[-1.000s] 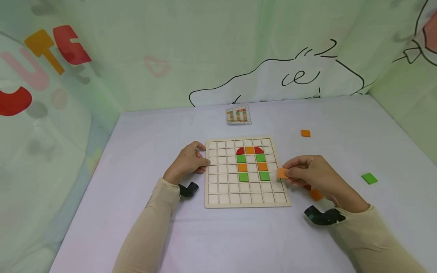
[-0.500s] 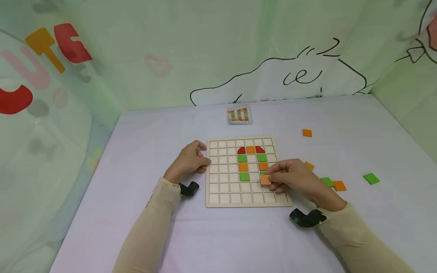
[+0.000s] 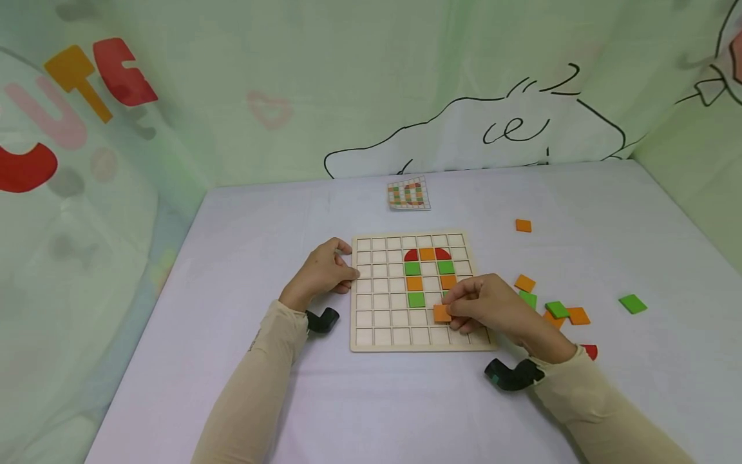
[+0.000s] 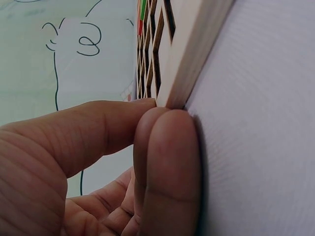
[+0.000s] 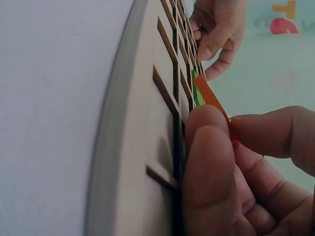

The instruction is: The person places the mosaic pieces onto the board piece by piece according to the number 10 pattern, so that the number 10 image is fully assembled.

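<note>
A wooden grid board (image 3: pixel 382 319) lies flat on the table, with red, orange and green tiles set in some of its squares, arranged like an arch. My left hand (image 3: pixel 321 270) grips the board's left edge. In the left wrist view the thumb (image 4: pixel 118 123) sits at the edge's upper side and the fingertips (image 4: pixel 172 142) press against its side. My right hand (image 3: pixel 489 309) pinches an orange square tile (image 3: pixel 442 314) between thumb and fingers, over the board's lower middle. The right wrist view shows this tile tilted, with one edge close to the grid. The hand partly covers a green tile.
Right of the board lie several loose tiles, among them green (image 3: pixel 557 310), orange (image 3: pixel 525 283) and a red one (image 3: pixel 590 351) partly behind the right wrist. A single orange tile (image 3: pixel 523 225) and a green tile (image 3: pixel 632 303) lie farther out. A printed pattern card (image 3: pixel 409 194) lies behind the board.
My right hand has moved left from the board's right edge to over its lower middle, carrying the orange tile. Loose tiles it covered now show. My left hand has stayed at the board's edge.
</note>
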### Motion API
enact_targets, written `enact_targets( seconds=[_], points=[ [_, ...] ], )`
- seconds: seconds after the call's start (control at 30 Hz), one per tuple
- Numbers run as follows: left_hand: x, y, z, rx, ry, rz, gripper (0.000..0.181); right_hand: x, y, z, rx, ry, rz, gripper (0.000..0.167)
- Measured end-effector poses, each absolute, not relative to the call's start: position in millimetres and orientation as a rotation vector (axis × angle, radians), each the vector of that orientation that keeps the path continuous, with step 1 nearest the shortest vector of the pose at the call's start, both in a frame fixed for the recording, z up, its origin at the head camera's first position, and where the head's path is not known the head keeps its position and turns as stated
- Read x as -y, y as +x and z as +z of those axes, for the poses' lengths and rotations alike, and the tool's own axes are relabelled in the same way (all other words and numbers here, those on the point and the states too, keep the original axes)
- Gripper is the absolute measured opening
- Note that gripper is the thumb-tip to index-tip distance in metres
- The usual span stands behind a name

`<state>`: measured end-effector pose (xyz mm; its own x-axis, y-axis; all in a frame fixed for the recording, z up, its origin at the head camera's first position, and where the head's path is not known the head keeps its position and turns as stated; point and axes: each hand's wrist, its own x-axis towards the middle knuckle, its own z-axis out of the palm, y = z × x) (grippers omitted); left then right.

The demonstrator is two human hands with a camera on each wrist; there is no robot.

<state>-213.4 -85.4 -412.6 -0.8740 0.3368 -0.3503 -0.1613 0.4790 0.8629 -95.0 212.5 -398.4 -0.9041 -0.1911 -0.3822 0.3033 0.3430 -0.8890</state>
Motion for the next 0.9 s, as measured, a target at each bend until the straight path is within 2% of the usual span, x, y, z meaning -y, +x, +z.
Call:
enact_targets(
  seconds=[0.9],
  points=[
    [84.9, -213.3, -413.1, -2.261, 0.144, 1.379, 0.050, -204.2, -93.2, -400.4, -2.280, 0.072, -1.513, 0.014]
  ],
)
